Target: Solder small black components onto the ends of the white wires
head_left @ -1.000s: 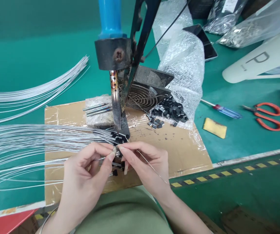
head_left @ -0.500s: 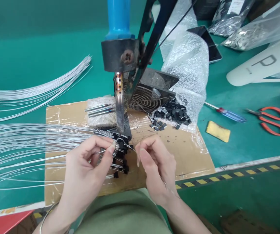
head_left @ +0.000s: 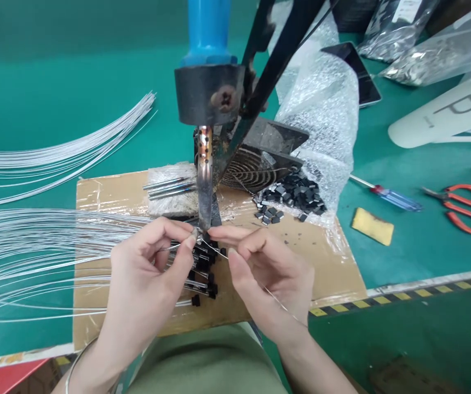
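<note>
The left hand [head_left: 149, 273] pinched a small connector [head_left: 198, 236] close by the soldering bit [head_left: 205, 191]; the right hand [head_left: 274, 279] held a thin wire [head_left: 280, 304], forefinger outstretched. Soldering seemed in hand, the next move calling for steady alignment. Beyond lay loose black pieces [head_left: 295, 194].

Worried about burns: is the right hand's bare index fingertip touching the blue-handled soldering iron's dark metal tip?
Cannot tell. The head view shows the right index fingertip beside the metal tip, but hides the depth between them.
</note>
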Demonstrator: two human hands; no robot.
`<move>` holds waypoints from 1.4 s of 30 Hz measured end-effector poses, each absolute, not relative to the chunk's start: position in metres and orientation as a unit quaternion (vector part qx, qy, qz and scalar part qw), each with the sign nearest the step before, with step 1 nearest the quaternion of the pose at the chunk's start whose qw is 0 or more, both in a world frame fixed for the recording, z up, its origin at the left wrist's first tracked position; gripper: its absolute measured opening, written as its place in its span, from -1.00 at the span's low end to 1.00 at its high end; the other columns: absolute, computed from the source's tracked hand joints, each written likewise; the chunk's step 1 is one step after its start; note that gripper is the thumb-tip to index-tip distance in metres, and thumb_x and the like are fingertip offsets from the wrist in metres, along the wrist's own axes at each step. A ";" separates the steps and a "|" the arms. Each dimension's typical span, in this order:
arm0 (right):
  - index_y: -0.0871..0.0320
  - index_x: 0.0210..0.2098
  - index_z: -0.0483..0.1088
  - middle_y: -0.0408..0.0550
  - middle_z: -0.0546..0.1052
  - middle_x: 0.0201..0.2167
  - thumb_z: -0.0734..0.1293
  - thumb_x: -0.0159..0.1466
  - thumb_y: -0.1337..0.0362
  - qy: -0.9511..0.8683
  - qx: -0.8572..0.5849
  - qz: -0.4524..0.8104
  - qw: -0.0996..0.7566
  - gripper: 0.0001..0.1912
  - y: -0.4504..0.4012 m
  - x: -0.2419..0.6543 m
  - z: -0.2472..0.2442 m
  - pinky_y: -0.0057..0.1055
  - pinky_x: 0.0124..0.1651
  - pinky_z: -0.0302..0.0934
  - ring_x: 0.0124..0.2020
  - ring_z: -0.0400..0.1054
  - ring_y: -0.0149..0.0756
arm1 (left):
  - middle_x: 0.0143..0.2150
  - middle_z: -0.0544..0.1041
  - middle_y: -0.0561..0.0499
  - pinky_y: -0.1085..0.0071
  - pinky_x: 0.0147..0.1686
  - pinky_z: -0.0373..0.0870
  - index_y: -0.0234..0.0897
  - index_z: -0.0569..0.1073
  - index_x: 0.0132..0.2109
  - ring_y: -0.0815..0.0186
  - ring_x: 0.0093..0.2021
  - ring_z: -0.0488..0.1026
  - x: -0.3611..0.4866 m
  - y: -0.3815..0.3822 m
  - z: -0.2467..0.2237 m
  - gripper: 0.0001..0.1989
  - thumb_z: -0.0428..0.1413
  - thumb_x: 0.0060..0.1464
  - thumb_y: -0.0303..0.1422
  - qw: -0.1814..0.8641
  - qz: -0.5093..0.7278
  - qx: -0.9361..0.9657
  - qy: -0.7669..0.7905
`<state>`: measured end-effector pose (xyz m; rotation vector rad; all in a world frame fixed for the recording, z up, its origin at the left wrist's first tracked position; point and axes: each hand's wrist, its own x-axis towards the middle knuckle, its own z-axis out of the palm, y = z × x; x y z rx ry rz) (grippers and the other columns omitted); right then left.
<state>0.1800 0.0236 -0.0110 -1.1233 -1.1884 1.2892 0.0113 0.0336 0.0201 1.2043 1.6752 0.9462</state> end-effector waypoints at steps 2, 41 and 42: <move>0.04 -0.33 0.41 -0.13 0.72 0.04 0.40 0.39 0.49 -0.483 -0.467 0.540 0.507 -0.76 0.025 0.180 -0.011 -0.33 0.25 0.43 0.10 0.63 -0.29 | -0.27 0.66 0.09 0.50 -0.57 0.15 -0.20 0.56 -0.37 0.45 -0.47 0.43 0.012 0.036 0.021 -0.88 0.27 0.14 -0.44 0.421 0.376 0.482 0.670; 0.05 -0.37 0.43 -0.03 0.75 -0.01 0.42 0.37 0.46 -0.463 -0.475 0.523 0.535 -0.77 0.031 0.175 -0.005 -0.16 0.15 0.56 0.02 0.68 -0.13 | -0.26 0.66 0.07 0.49 -0.57 0.18 -0.20 0.58 -0.36 0.42 -0.42 0.47 0.016 0.041 0.032 -0.88 0.27 0.14 -0.46 0.403 0.387 0.489 0.670; 0.05 -0.37 0.43 -0.04 0.75 -0.02 0.42 0.36 0.46 -0.459 -0.474 0.522 0.540 -0.77 0.030 0.174 -0.006 -0.17 0.15 0.56 0.02 0.68 -0.14 | -0.27 0.65 0.07 0.49 -0.57 0.18 -0.20 0.58 -0.37 0.42 -0.43 0.46 0.017 0.041 0.032 -0.88 0.27 0.13 -0.46 0.403 0.387 0.488 0.671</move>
